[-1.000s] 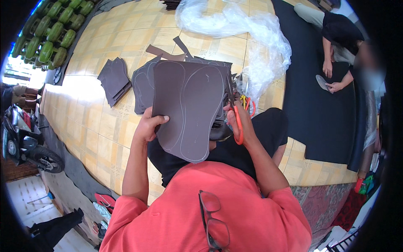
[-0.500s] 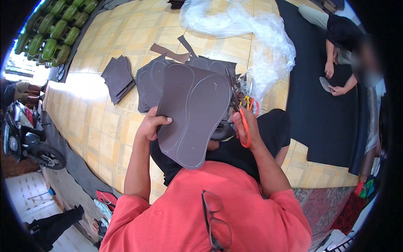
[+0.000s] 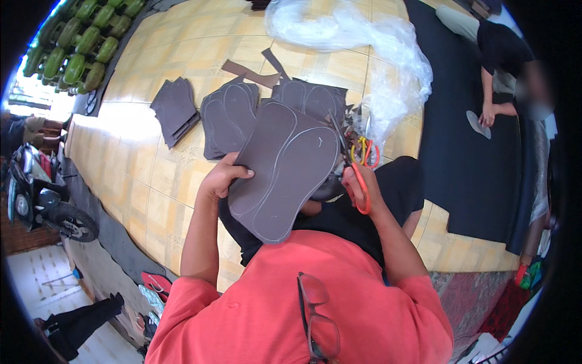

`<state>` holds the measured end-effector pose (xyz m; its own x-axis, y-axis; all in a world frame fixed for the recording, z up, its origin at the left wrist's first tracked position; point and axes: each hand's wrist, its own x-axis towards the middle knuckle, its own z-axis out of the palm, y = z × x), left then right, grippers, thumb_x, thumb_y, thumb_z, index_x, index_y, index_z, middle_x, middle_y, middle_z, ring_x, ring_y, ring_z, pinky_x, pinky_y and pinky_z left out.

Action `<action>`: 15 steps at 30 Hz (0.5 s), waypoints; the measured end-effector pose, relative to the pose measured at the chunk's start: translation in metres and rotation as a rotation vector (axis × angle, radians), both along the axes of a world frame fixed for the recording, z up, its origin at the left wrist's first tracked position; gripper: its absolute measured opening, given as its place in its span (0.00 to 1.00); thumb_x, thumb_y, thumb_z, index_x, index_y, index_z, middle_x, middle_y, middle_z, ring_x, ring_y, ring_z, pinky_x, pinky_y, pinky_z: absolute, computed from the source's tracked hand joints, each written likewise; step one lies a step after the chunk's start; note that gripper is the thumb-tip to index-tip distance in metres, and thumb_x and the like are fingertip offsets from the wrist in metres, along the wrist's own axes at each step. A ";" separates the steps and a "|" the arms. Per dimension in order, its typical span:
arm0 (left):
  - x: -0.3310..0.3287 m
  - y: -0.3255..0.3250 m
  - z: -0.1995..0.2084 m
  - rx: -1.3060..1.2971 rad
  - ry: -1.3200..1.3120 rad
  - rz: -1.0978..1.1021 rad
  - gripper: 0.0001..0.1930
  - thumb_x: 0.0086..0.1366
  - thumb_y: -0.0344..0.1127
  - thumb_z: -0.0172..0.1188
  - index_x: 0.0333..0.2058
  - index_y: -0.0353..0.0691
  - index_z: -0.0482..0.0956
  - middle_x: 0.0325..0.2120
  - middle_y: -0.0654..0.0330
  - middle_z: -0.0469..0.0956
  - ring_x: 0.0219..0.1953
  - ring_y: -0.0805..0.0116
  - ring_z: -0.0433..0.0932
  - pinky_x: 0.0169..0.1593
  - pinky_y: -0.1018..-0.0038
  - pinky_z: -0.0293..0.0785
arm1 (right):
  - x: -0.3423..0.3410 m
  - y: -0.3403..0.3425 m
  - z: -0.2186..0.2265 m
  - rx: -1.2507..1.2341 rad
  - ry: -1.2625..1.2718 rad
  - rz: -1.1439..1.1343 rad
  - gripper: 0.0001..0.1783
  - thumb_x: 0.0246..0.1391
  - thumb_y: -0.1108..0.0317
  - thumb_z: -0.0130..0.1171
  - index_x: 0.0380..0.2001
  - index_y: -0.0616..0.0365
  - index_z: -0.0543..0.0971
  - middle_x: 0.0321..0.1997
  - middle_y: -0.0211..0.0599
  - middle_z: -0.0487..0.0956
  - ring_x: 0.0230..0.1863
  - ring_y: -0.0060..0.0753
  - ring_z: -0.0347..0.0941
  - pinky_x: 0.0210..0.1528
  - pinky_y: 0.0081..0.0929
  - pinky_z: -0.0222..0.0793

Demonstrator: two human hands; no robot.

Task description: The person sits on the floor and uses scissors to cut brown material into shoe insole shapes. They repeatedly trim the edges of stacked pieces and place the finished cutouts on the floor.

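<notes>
A dark brown sheet [image 3: 276,176] with two pale sole outlines drawn on it is held up in front of my chest. My left hand [image 3: 219,179] pinches its left edge, thumb on top. In my right hand [image 3: 367,189] is a pair of scissors [image 3: 363,197] with orange-red handles, its blades pointing up beside the sheet's upper right edge. Whether the blades touch the sheet I cannot tell. Beyond it lie a pile of marked brown sheets [image 3: 223,115], a second marked pile [image 3: 318,98] and a stack of sheets [image 3: 174,112] at the left.
Yellow-handled scissors [image 3: 360,150] lie among brown scraps to the right. Long brown strips [image 3: 251,76] lie past the piles. Clear plastic wrap [image 3: 397,67] spreads at the far right. A person [image 3: 506,54] handles a grey sole-shaped template [image 3: 478,124] on black sheeting [image 3: 470,176].
The brown sheet has tilted slightly, its top leaning right. The scissors stay beside its edge. The other person's hands have come together at the template, which now lies lower on the black sheeting.
</notes>
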<state>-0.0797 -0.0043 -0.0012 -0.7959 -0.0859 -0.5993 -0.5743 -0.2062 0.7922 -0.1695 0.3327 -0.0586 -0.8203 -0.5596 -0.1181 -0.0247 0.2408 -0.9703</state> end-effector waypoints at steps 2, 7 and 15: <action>-0.001 -0.004 -0.006 0.008 -0.011 0.006 0.28 0.46 0.26 0.62 0.50 0.30 0.75 0.40 0.57 0.78 0.44 0.66 0.75 0.51 0.73 0.71 | 0.003 0.007 -0.012 -0.013 -0.182 -0.049 0.25 0.65 0.49 0.46 0.26 0.63 0.72 0.12 0.33 0.66 0.10 0.23 0.63 0.13 0.24 0.60; -0.006 -0.054 -0.028 -0.045 0.048 0.147 0.29 0.49 0.29 0.64 0.52 0.32 0.70 0.45 0.52 0.76 0.47 0.64 0.75 0.53 0.69 0.72 | 0.005 0.020 -0.040 -0.072 -0.357 -0.303 0.28 0.64 0.46 0.46 0.25 0.64 0.72 0.11 0.29 0.64 0.09 0.20 0.62 0.09 0.21 0.60; -0.037 -0.143 -0.094 -1.110 -0.092 0.085 0.33 0.56 0.48 0.66 0.55 0.33 0.69 0.44 0.43 0.78 0.47 0.53 0.78 0.50 0.63 0.74 | 0.004 0.014 -0.047 -0.001 -0.371 -0.323 0.29 0.63 0.45 0.49 0.27 0.64 0.72 0.12 0.27 0.64 0.09 0.20 0.62 0.09 0.21 0.61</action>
